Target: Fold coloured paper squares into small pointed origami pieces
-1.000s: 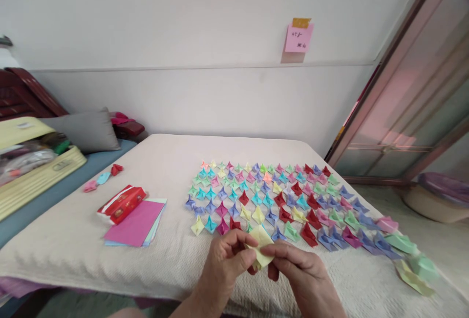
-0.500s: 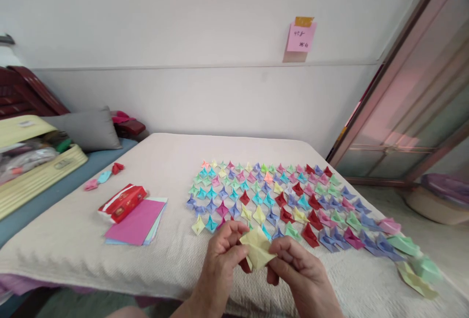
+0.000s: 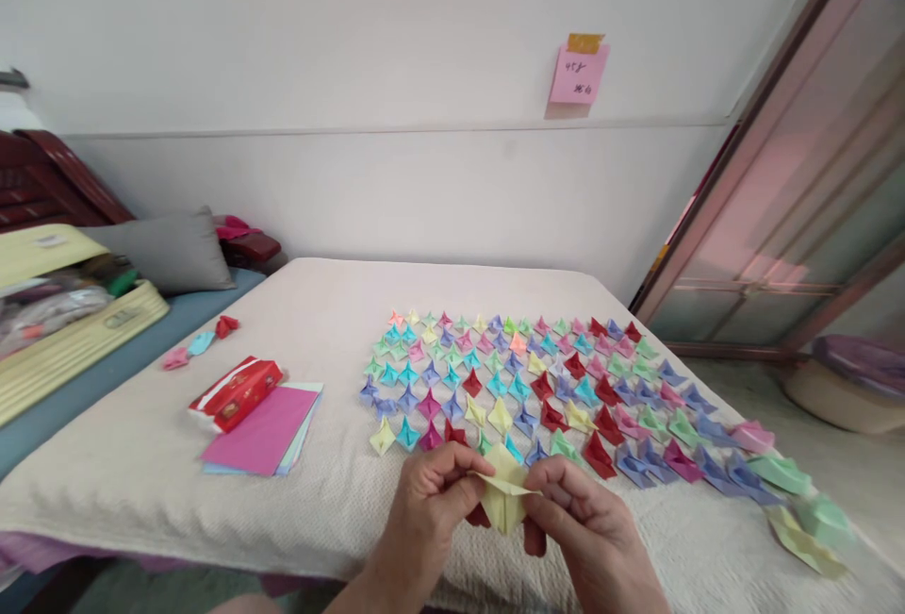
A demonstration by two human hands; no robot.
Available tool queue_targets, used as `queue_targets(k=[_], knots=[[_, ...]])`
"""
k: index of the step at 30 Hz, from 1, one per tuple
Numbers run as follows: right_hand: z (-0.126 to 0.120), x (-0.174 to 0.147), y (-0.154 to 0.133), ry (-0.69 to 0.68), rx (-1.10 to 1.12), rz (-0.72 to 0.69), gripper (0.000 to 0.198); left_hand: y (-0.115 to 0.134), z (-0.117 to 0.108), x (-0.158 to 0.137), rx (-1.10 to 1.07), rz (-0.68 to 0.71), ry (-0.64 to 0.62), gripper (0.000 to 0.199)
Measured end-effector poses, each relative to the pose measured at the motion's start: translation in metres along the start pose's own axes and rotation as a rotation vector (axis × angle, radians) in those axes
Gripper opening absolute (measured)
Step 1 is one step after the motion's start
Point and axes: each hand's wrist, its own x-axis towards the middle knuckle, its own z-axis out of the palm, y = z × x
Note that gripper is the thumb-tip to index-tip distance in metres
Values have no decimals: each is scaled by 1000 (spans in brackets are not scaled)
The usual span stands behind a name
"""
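Observation:
A pale yellow folded paper piece (image 3: 504, 493) is held up between my two hands, above the near edge of the cloth-covered surface. My left hand (image 3: 439, 491) pinches its left corner between thumb and fingers. On the other side my right hand (image 3: 569, 508) grips the right corner the same way. A crease runs across the paper's middle, with one flap pointing up and one down. Just beyond my hands, many folded paper boats (image 3: 501, 414) in several colours sit in rows. My fingers partly hide the nearest row.
To the left lie coloured paper sheets (image 3: 258, 435) under a red tissue pack (image 3: 237, 392). Small folded papers (image 3: 202, 342) rest farther left, near a yellow box (image 3: 85, 340) and grey pillow (image 3: 170, 251). A pink note (image 3: 580, 74) is taped to the wall. A lidded bin (image 3: 859, 383) stands right.
The yellow paper has turned in my fingers and sits slightly lower, its middle fold now level and spread wider. Both hands have shifted down a little with it.

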Motion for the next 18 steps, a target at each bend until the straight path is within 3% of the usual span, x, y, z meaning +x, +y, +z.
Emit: queue_targets(k=[5, 12, 18], knots=[[-1, 1, 1, -9, 31, 13, 21, -6, 1, 1, -58, -16, 56, 14], [-4, 2, -2, -29, 27, 36, 22, 3, -6, 4, -64, -112, -115, 17], [1, 0, 0, 63, 58, 4, 14, -12, 2, 1, -178, -40, 57, 10]])
